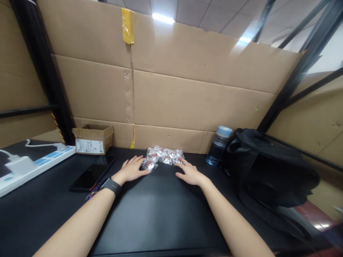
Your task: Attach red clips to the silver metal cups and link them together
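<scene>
The left hand (131, 169) was palm down, fingers spread and gripping nothing, its thumb side at the near-left edge of the clear-wrapped packets (166, 156). The right hand (189, 173) was likewise unclenched, fingertips at the cluster's right end; the packets lay between and just ahead of both. A black watch (112, 186) circled the left wrist. Left of that hand lay a dark phone (92, 174), with a small carton (93, 139) farther ahead. Right of the right hand stood a bottle (216, 148), then a black bag (270, 167).

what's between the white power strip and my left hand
Between the power strip and your left hand, the head view shows a glossy black device, plus a colourful item beside the watch.
</scene>
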